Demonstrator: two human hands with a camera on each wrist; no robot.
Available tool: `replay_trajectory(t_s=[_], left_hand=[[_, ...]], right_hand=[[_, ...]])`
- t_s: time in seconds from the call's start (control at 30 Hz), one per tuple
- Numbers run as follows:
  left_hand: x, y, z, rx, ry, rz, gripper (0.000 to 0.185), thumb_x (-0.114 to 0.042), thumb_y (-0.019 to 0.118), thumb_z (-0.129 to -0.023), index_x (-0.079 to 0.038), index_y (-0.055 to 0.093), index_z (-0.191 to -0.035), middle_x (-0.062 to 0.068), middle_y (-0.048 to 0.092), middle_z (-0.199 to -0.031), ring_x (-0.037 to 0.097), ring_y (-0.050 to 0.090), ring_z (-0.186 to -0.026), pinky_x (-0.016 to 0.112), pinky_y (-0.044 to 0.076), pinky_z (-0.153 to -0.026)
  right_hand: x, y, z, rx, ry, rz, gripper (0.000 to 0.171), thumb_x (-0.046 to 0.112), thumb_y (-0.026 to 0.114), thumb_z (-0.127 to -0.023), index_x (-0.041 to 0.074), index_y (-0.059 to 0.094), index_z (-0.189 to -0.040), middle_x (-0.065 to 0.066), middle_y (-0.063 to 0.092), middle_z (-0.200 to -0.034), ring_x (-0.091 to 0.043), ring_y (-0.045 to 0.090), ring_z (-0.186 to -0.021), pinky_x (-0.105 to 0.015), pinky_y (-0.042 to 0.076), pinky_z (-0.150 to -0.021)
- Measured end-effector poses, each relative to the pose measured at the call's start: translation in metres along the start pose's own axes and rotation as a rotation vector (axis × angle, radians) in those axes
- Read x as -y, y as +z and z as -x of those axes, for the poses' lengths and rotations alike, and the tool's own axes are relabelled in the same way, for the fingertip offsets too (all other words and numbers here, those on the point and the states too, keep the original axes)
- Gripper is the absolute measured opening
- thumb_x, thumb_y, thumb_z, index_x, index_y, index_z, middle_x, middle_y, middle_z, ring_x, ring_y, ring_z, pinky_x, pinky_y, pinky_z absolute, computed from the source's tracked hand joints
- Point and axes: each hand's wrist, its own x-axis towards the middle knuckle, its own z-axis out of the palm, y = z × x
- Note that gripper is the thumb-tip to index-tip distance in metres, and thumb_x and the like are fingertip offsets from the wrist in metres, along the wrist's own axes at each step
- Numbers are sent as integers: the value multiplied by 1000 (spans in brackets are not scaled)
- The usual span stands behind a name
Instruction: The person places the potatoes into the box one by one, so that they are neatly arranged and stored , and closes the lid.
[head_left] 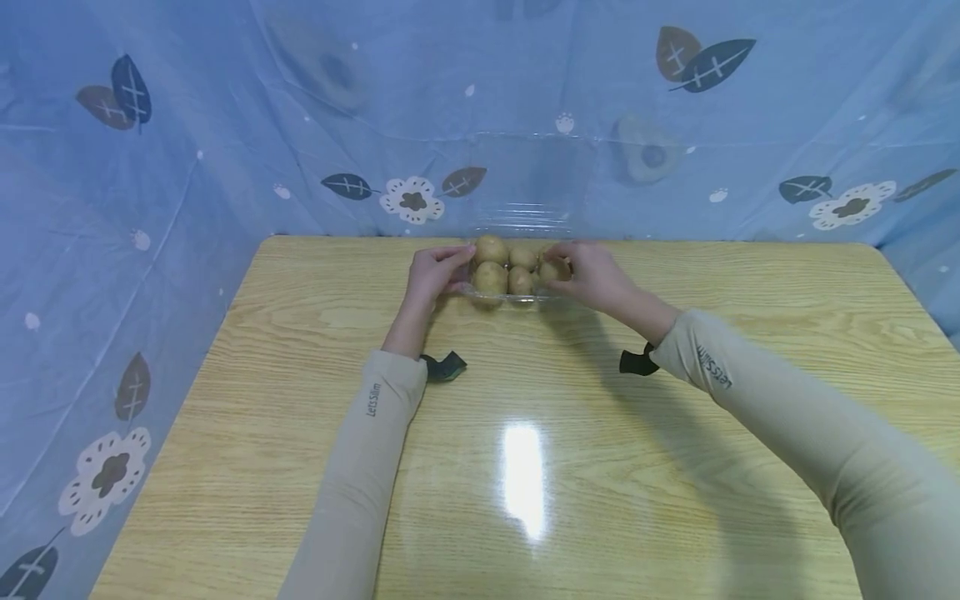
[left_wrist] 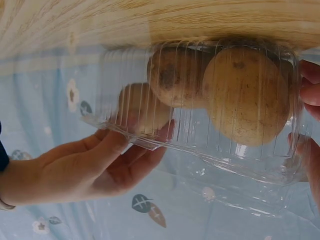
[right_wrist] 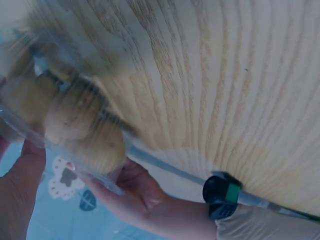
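A clear plastic clamshell box (head_left: 517, 287) stands on the wooden table (head_left: 525, 467) at its far edge, with its lid (head_left: 528, 187) open and upright behind it. Several round brown fruits (head_left: 491, 250) fill it. My left hand (head_left: 453, 268) pinches the box's left rim, thumb on top and fingers below, as the left wrist view shows (left_wrist: 135, 150). My right hand (head_left: 562, 265) curls round the right end of the box, partly covering one fruit. In the right wrist view the box (right_wrist: 65, 120) is blurred and the right hand (right_wrist: 22, 170) lies under it.
A blue cloth with leaf and flower prints (head_left: 225, 150) hangs round the table at the back and both sides, just behind the box. Black wrist straps (head_left: 444, 367) sit on both forearms. Bare wood with a bright glare spot (head_left: 523, 479) lies in front of the box.
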Motion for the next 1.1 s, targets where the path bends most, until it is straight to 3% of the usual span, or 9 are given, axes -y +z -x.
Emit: replay_trajectory(t_s=[0.33,1.1], left_hand=[[0,1,-2,6,12,1,40,-34,70,-79,-8,65,-109,6,62,-114,10,62,-72,20,56,-58],[0,1,0,0,7,-19,40,-35,70,-79,-10,66,-110,4,61,-115,12,62,-74,19,56,-58]], right_hand=[[1,7,-8,9,6,39,28,6,63,-77,-5,63,-103,-21,63,-106,-33,55,-93,-44,47,-83],[4,11,-11,24,107,50,34,8,70,-73,0,61,-105,-20,59,-107,-34,52,-98,-45,46,-86]])
